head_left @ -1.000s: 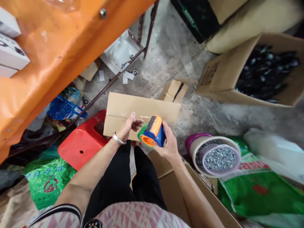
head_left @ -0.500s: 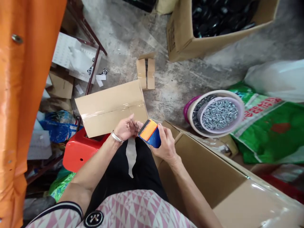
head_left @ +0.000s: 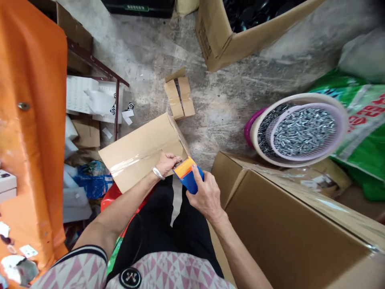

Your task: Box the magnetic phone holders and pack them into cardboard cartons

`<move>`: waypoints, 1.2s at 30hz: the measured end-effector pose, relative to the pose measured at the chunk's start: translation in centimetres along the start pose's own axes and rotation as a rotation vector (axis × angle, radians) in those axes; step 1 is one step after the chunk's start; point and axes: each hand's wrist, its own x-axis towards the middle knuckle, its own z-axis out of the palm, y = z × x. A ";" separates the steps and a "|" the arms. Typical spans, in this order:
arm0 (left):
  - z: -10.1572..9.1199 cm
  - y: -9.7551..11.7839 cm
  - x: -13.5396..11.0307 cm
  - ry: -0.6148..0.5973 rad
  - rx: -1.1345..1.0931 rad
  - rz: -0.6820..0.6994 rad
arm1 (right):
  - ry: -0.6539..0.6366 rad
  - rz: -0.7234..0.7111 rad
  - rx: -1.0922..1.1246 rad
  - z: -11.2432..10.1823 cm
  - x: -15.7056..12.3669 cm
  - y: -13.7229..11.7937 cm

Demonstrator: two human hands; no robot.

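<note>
Right hand (head_left: pixel 207 192) clasps a tape dispenser (head_left: pixel 189 181); left hand (head_left: pixel 166 164), fingers bunched at its edge, hold unclear, seems readying it; steadiness needed next.

A pink-triangled shirt (head_left: pixel 174 269), black trousers (head_left: pixel 147 230) and silver bracelet (head_left: pixel 158 173) are worn.

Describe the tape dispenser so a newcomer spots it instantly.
Find the closed cardboard box left of picture centre. Near its right end, the right hand grips the tape dispenser, with the left hand at its orange edge. Its blue body and orange top set it apart from the plain brown box.
</note>
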 end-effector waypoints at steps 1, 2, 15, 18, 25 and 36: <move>-0.3 1.3 0.8 -0.005 0.030 0.018 | -0.009 0.037 0.007 0.0 0.8 -0.5; -0.7 2.7 1.8 -0.016 0.064 0.047 | -0.013 0.072 0.013 0.0 1.5 -1.0; -7.9 18.4 19.9 0.283 0.583 0.280 | 0.000 0.285 -0.030 -1.6 5.4 0.9; -8.0 18.4 20.9 0.269 0.636 0.250 | -0.016 0.300 -0.067 -0.6 6.6 1.2; -9.0 17.4 22.7 0.170 0.643 0.248 | -0.058 0.331 -0.070 0.3 6.7 1.0; -8.1 14.5 24.3 0.141 0.562 0.185 | -0.146 0.394 -0.027 1.8 6.1 1.1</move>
